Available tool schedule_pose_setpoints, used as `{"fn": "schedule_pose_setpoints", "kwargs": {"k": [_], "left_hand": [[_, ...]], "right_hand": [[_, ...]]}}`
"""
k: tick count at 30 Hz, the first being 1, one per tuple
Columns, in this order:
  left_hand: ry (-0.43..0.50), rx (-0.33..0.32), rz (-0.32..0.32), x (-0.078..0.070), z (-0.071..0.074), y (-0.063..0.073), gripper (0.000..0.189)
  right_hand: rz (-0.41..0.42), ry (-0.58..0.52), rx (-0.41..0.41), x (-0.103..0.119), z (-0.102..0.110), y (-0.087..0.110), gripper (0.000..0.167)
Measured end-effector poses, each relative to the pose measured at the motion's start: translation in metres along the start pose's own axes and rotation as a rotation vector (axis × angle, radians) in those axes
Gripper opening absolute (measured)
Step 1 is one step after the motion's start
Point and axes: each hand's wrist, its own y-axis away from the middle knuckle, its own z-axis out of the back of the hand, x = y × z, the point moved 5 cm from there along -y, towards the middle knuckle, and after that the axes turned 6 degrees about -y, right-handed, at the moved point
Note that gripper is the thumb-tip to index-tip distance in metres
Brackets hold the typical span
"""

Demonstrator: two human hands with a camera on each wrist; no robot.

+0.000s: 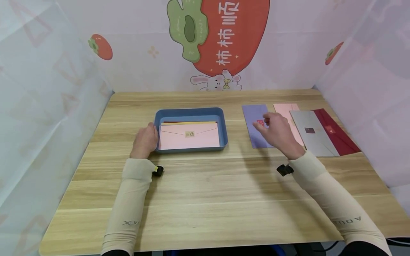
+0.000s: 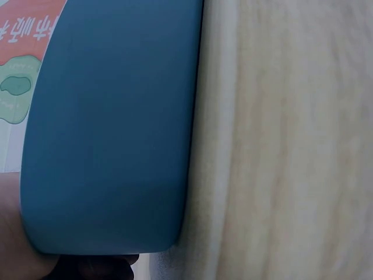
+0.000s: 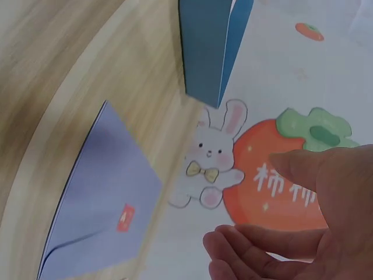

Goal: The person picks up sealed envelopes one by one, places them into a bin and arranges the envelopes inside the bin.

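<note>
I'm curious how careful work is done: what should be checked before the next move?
1. Left hand on blue tray: ok, holding its left end.
2. Right hand free: ok, holding nothing.
3. Purple envelope near the right hand: ok.
4. Gray envelope apart from red envelope: not ok, they meet or overlap.
5. Count beneath the tray's top pink envelope: cannot tell, mostly covered.
</note>
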Motion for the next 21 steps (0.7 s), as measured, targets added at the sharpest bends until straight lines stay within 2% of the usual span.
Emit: {"fn": "schedule_pose_setpoints", "kwargs": {"k": [11,17,21], "left_hand": [[0.009,0.025,0.015,-0.001,0.000,0.001,0.042],[0.012,0.034,0.025,-0.001,0.000,0.001,0.042],[0.014,0.029,0.021,0.000,0.000,0.001,0.042]], "right_hand": [[-0.060,0.069,-0.055,-0.039,0.029,0.018,0.056],[-0.036,0.117,-0.117,-0.060,0.047,0.025,0.047],[-0.075,0.128,-0.112,-0.073,0.056,0.031,0.055]]}}
